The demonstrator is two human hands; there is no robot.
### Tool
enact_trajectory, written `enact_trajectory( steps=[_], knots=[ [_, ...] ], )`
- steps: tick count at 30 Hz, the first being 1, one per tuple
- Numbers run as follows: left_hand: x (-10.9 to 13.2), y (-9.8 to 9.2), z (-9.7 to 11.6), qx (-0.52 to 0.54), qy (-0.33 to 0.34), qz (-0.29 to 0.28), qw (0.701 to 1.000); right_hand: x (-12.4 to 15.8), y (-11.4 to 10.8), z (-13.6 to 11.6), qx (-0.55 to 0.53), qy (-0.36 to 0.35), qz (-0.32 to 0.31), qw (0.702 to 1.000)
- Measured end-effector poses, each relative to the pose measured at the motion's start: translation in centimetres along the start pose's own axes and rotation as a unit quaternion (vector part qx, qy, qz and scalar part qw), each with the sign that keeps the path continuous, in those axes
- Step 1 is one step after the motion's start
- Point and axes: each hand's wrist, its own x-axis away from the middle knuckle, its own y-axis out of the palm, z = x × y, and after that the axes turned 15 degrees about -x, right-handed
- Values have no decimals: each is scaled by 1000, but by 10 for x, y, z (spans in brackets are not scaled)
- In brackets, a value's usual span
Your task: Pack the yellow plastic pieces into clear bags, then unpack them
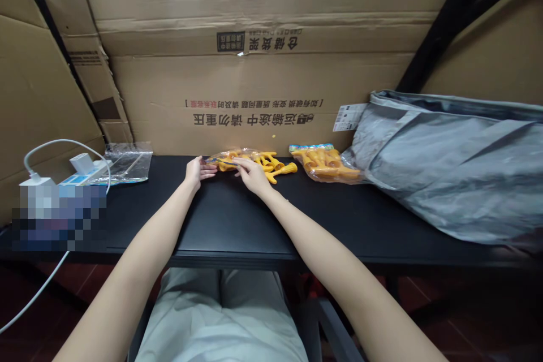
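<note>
A clear plastic bag of orange plastic pieces lies at the far middle of the black table. My left hand pinches the bag's left end. My right hand rests on the bag's near edge with fingers closed on the plastic. A few orange pieces stick out of the bag to the right of my right hand. A second, sealed bag of orange pieces lies further right.
A large grey plastic sack fills the table's right side. A flat clear bag, a white power strip with a charger and cable lie at the left. Cardboard boxes wall the back.
</note>
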Motion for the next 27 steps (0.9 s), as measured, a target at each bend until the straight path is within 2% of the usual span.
enact_trajectory(
  steps=[3,5,9,13,16,21,24,27],
  knots=[
    [-4,-8,0,-5,-28,39,999,0,2,2,-47,40,21,998],
    [-6,-12,0,-7,-44,50,998,0,4,4,-60,40,23,997],
    [-10,-17,-3,-75,-63,-4,995,-2,4,4,-60,21,47,997],
    [-12,-16,-9,-151,-48,-49,986,-2,0,-1,-35,17,64,997],
    [-9,-12,-10,-149,-2,-36,988,-2,-1,-6,-24,10,76,997],
    [-1,-8,0,-88,104,28,990,-4,-2,-10,11,-22,105,994],
    [2,-6,6,-65,183,51,980,-7,-5,-10,32,-41,132,990],
    [7,-1,9,-78,262,51,961,-9,-8,-11,26,-50,161,985]
  ],
)
